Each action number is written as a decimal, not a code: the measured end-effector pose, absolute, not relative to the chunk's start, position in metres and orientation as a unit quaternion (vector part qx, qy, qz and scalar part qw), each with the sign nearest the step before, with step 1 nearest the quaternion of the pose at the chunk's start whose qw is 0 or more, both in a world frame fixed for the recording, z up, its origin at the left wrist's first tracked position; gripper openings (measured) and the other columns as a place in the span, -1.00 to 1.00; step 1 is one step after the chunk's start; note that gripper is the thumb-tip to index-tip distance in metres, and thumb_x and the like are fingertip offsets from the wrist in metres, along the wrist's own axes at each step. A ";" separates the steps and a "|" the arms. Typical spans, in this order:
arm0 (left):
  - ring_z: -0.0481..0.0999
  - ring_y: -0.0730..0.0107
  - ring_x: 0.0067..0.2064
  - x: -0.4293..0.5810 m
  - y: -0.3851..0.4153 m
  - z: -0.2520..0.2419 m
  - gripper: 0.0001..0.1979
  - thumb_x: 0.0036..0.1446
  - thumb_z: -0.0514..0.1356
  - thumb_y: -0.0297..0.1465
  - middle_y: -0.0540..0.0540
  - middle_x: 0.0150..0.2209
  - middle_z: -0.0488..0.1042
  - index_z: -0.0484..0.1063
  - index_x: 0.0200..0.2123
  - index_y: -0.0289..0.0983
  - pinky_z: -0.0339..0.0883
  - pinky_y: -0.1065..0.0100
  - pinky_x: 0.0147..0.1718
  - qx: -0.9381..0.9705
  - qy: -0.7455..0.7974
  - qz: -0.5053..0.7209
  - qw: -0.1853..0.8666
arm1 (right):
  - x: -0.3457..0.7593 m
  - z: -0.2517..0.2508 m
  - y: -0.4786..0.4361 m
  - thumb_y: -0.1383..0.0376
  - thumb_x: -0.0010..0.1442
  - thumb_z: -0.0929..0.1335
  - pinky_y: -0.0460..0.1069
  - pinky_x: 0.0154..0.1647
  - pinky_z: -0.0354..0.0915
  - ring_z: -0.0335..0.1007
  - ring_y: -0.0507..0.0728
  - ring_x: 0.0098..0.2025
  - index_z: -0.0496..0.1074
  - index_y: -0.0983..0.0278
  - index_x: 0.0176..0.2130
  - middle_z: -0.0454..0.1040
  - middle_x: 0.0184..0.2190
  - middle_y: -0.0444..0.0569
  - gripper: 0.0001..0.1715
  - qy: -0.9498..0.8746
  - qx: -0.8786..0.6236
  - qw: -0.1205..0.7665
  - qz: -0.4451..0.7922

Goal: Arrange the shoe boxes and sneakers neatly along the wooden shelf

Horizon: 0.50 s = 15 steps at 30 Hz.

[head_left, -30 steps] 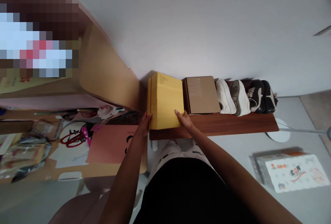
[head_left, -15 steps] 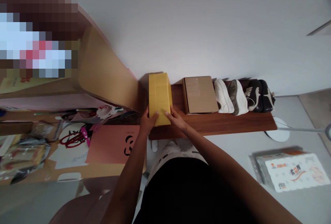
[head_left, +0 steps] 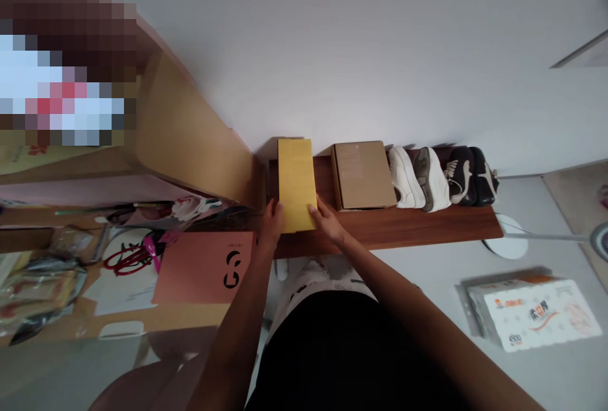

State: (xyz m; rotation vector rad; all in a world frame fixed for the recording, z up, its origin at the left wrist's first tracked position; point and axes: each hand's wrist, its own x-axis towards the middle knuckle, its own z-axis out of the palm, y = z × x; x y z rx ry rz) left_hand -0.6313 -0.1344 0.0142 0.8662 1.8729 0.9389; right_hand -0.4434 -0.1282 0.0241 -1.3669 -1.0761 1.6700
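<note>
A yellow box stands on its narrow side at the left end of a low dark wooden shelf. My left hand grips the box's near left edge and my right hand grips its near right edge, fingers pressed against the sides. A brown cardboard box lies flat on the shelf just to the right, a small gap apart from the yellow one.
A pair of white shoes and a pair of black shoes sit further right on the shelf. A desk at left holds a pink folder, red scissors and clutter. A tissue pack lies on the floor at right.
The yellow box has been turned from lying with its broad face up onto its narrow side. Both hands stayed on it and closed in on its near end.
</note>
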 end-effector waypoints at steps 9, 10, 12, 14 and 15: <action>0.42 0.15 0.31 -0.636 -0.119 -0.036 -0.77 0.21 0.31 -0.30 -0.21 0.11 0.57 0.55 -0.08 -0.22 0.25 0.16 0.30 0.158 0.739 0.428 0.495 | -0.412 0.019 -0.124 -0.15 0.29 0.29 0.18 0.48 0.02 0.11 0.16 0.45 -0.06 0.13 0.51 0.11 0.48 -0.01 0.01 -0.490 -0.537 0.394 0.562; 0.45 0.15 0.28 -0.634 -0.119 -0.040 -0.78 0.21 0.31 -0.30 -0.23 0.07 0.59 0.55 -0.10 -0.24 0.31 0.17 0.26 0.128 0.721 0.430 0.527 | -0.409 0.020 -0.124 -0.11 0.31 0.29 0.18 0.49 -0.01 0.10 0.15 0.46 -0.01 0.11 0.50 0.14 0.47 -0.02 -0.06 -0.508 -0.547 0.388 0.541; 0.56 0.16 0.17 -0.631 -0.121 -0.046 -0.78 0.25 0.28 -0.28 -0.25 -0.02 0.62 0.56 -0.12 -0.28 0.45 0.20 0.13 0.067 0.672 0.427 0.602 | -0.403 0.022 -0.123 -0.03 0.34 0.27 0.17 0.50 -0.01 0.10 0.16 0.46 0.11 0.09 0.46 0.21 0.43 -0.02 -0.19 -0.536 -0.564 0.374 0.505; 0.63 0.17 0.06 -0.629 -0.124 -0.050 -0.77 0.28 0.24 -0.27 -0.26 -0.09 0.64 0.56 -0.14 -0.31 0.53 0.23 0.02 0.024 0.619 0.418 0.664 | -0.400 0.024 -0.123 0.00 0.36 0.25 0.16 0.49 0.02 0.10 0.18 0.46 0.21 0.11 0.43 0.24 0.42 0.00 -0.27 -0.553 -0.578 0.360 0.480; 0.64 0.18 0.03 -0.628 -0.125 -0.052 -0.77 0.28 0.24 -0.27 -0.27 -0.11 0.65 0.57 -0.14 -0.32 0.55 0.25 -0.01 0.013 0.599 0.415 0.684 | -0.399 0.024 -0.123 0.00 0.37 0.24 0.15 0.49 0.03 0.08 0.19 0.46 0.25 0.13 0.41 0.23 0.42 0.02 -0.29 -0.558 -0.585 0.352 0.471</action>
